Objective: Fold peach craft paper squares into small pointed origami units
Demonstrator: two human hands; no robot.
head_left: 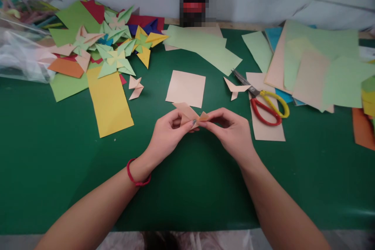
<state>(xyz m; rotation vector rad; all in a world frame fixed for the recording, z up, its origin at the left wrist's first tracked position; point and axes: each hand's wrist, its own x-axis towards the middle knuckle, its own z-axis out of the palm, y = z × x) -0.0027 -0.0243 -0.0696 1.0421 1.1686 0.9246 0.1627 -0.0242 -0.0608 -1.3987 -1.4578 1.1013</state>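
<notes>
Between my two hands is a small folded piece of peach paper (185, 112), held up over the near edge of a flat peach paper square (186, 88). My left hand (171, 129) pinches its left part between thumb and fingers. Thumb and forefinger of my right hand (231, 129) grip its right end, where a small flap stands up. The finger pads are partly hidden behind the paper. Two other folded peach pieces lie on the table, one to the left (136, 87) and one to the right (236, 88).
Scissors (268, 103) with red and yellow handles rest on a peach sheet (268, 133) at right. Green and peach sheets (319, 66) are stacked behind. Folded paper stars (115, 60) pile up at back left, above a yellow sheet (111, 105). A clear plastic bag (23, 54) lies far left.
</notes>
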